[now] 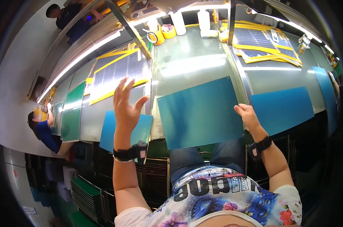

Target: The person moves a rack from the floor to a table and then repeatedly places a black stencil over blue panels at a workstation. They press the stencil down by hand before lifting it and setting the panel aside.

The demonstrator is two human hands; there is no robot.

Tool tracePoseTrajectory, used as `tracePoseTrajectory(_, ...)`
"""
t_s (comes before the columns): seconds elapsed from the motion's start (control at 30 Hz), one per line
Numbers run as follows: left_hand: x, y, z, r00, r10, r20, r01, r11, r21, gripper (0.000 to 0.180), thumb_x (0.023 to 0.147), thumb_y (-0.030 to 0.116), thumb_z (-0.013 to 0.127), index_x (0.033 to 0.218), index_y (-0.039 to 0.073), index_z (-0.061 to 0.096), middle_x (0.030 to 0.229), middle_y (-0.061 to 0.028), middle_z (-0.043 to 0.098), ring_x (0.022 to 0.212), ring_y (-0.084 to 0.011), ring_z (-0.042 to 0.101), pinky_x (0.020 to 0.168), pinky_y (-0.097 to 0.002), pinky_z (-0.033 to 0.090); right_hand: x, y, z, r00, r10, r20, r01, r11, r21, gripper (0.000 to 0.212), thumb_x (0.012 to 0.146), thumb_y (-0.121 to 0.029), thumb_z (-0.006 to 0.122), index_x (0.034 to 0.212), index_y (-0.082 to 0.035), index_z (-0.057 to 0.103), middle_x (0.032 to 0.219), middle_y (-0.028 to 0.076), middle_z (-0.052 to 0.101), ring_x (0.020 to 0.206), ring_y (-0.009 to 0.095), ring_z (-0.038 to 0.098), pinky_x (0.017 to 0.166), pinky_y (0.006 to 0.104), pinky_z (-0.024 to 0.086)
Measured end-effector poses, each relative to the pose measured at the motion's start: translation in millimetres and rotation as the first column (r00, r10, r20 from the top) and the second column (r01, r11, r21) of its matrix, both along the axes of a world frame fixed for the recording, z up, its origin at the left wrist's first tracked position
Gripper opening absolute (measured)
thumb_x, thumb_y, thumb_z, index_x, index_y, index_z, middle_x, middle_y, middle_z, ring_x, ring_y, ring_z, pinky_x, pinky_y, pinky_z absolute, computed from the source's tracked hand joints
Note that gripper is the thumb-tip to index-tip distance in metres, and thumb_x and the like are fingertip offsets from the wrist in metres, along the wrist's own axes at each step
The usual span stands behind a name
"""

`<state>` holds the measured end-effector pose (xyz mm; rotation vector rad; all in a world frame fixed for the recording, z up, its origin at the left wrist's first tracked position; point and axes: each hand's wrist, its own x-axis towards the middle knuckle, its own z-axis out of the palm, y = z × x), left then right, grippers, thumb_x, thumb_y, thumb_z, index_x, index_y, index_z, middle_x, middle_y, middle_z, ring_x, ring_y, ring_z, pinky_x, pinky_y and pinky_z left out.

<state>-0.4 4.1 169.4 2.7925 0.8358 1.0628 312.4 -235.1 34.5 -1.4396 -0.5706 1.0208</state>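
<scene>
A flat blue-green panel (pixel 201 113) lies at a slant in front of me, its near edge reaching out over the table's front edge. My right hand (pixel 248 116) is closed at the panel's right edge, thumb on top; its other fingers are curled and partly hidden. To the left of the panel, my left hand (pixel 128 104) is raised with fingers spread and nothing in it. Beneath my left forearm is a second blue panel (pixel 145 126), partly covered by the arm. Another blue panel (pixel 283 108) rests on the table to the right of my right hand.
Yellow-edged dark sheets (pixel 120 73) lie at left, and a similar stack (pixel 264 43) at right. Yellow tape rolls (pixel 168 31) and a white bottle (pixel 203 19) stand at the back. A green panel (pixel 73 111) is further left, near a seated person (pixel 46 130). Metal posts (pixel 131 30) rise from the bench.
</scene>
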Motion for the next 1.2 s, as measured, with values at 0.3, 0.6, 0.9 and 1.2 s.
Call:
tracePoseTrajectory(0.3, -197.8, -57.8, -169.4, 0.179, 0.933, 0.311, -0.523, 0.358, -0.773, 0.061, 0.085, 0.038, 0.061, 0.127, -0.001, 0.04, 0.132, -0.0199, 0.038, 0.124, -0.0283, 0.036, 0.101, -0.0404, 0.03, 25.5, 5.8, -34.7, 0.671, -0.076, 0.738, 0.177, 0.982, -0.06, 0.019, 0.09, -0.015, 0.054, 0.096, 0.001, 0.061, 0.081, 0.006, 0.064, 0.073, 0.013, 0.057, 0.065, 0.0252, 0.046)
tracePoseTrajectory(0.6, -200.9, -74.9, -221.3, 0.191, 0.906, 0.378, 0.657, 0.168, -0.735, 0.036, 0.092, 0.027, 0.051, 0.12, 0.005, 0.048, 0.118, -0.0064, 0.055, 0.108, -0.0241, 0.052, 0.092, -0.0413, 0.042, -59.0, 22.7, 41.6, 0.72, 0.279, 0.636, -0.246, 0.959, -0.142, 0.02, 0.085, -0.013, 0.058, 0.098, 0.002, 0.061, 0.088, 0.014, 0.064, 0.079, 0.024, 0.061, 0.072, 0.0314, 0.047)
tracePoseTrajectory(0.9, -176.9, -120.7, -166.9, 0.193, 0.819, 0.54, 0.701, 0.27, -0.66, 0.035, 0.09, 0.019, 0.055, 0.123, 0.012, 0.049, 0.12, -0.0027, 0.055, 0.11, -0.0211, 0.052, 0.092, -0.0407, 0.043, -166.1, 55.1, 5.9, 0.693, 0.699, 0.177, -0.714, 0.7, 0.031, 0.053, 0.088, -0.019, 0.059, 0.13, 0.003, 0.037, 0.12, 0.014, 0.055, 0.104, 0.02, 0.057, 0.088, 0.0318, 0.046)
tracePoseTrajectory(1.2, -126.2, -80.3, -124.2, 0.247, 0.704, 0.666, 0.814, 0.222, -0.537, 0.043, 0.09, 0.025, 0.056, 0.128, 0.01, 0.043, 0.124, -0.0055, 0.052, 0.114, -0.0231, 0.05, 0.097, -0.0446, 0.038, -188.7, 127.9, 107.2, 0.897, 0.394, -0.201, -0.279, 0.856, 0.436, 0.025, 0.093, -0.018, 0.051, 0.109, 0.0, 0.059, 0.097, 0.004, 0.063, 0.087, 0.01, 0.058, 0.079, 0.026, 0.048)
